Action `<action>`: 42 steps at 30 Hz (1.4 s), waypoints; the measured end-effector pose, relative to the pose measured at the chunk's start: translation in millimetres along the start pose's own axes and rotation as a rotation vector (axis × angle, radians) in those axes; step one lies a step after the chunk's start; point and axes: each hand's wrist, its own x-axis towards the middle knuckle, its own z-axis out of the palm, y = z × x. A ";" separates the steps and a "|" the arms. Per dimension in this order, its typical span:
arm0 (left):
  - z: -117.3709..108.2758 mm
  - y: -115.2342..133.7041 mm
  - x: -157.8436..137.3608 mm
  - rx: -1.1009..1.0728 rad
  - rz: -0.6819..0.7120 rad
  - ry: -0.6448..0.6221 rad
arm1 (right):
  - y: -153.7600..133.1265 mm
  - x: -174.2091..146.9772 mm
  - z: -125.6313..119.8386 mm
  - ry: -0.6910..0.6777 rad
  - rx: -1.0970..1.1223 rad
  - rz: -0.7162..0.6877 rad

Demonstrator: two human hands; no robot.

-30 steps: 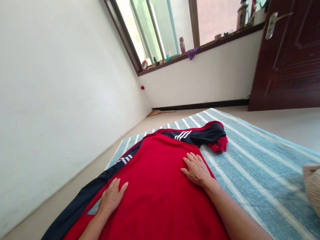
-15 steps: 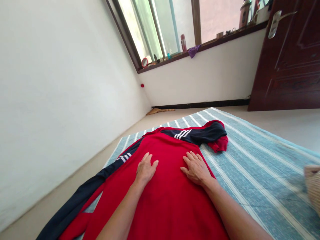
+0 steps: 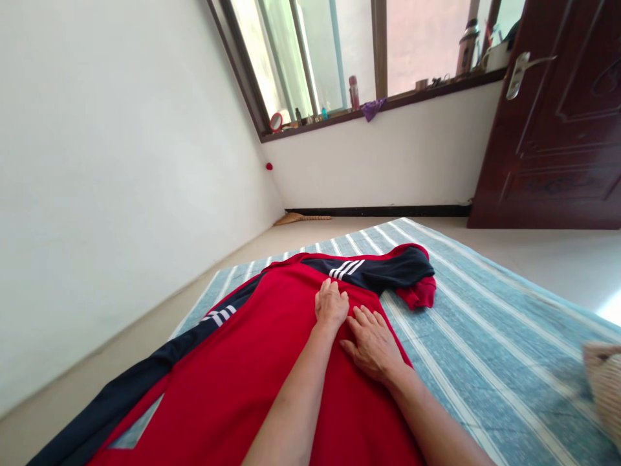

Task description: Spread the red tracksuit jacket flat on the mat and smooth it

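A red and navy jacket (image 3: 233,362) with white stripes on its shoulders lies spread over a striped bed sheet. My left hand (image 3: 332,304) rests on the red fabric just below the right-side shoulder stripes, its fingers pointing away from me and slightly bent. Beside it, my right hand (image 3: 374,343) lies flat on the jacket near its right edge, fingers a little apart. The far right sleeve (image 3: 402,268) is folded back on itself, with the red cuff (image 3: 423,292) showing. The left sleeve (image 3: 121,382) stretches down toward the lower left.
The blue striped sheet (image 3: 485,330) extends to the right, where a beige knitted item (image 3: 604,382) sits at the edge. A white wall (image 3: 121,162) runs along the left. Ahead are a windowsill (image 3: 407,99) with bottles, a broom (image 3: 301,219) on the floor and a brown door (image 3: 557,142).
My left hand has moved right and forward across the jacket, close to my right hand. The right hand stays near the same spot on the fabric. The view has shifted slightly.
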 end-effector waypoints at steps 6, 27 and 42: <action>12.5 -11.5 11.1 0.050 -0.078 -0.001 | -0.8 -0.2 4.0 0.016 -0.012 0.011; 8.7 -41.2 21.1 -0.038 0.033 -0.109 | 5.7 -4.9 25.0 0.045 -0.156 -0.001; -37.3 -159.6 34.0 0.103 -0.212 0.065 | 11.9 -4.7 31.8 0.066 -0.184 -0.002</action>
